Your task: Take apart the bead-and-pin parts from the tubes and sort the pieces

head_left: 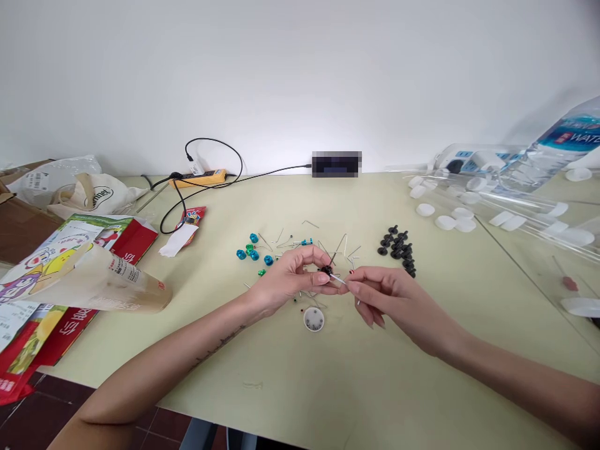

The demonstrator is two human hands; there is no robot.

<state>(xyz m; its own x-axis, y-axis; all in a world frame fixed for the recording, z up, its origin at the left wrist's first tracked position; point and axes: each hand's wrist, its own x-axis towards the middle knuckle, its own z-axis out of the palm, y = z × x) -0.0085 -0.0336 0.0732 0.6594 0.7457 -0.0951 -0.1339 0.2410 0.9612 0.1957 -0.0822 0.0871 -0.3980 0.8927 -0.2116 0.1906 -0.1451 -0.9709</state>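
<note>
My left hand (293, 278) pinches a small black round part (326, 270) between thumb and fingertips above the table. My right hand (382, 294) meets it from the right, its fingers closed on a thin metal pin (338, 279) whose tip touches the black part. Loose metal pins (344, 245) lie scattered just behind my hands. Several blue and green beads (252, 250) sit to the left of them. A pile of black round parts (398, 249) lies to the right. A small white cap (314, 319) rests on the table below my hands.
The pale green table (290, 387) carries colourful cartons and a paper bag (89, 275) at left, a yellow device with black cable (199, 178) at the back, and white caps (452, 215), clear plastic and a water bottle (562, 147) at right.
</note>
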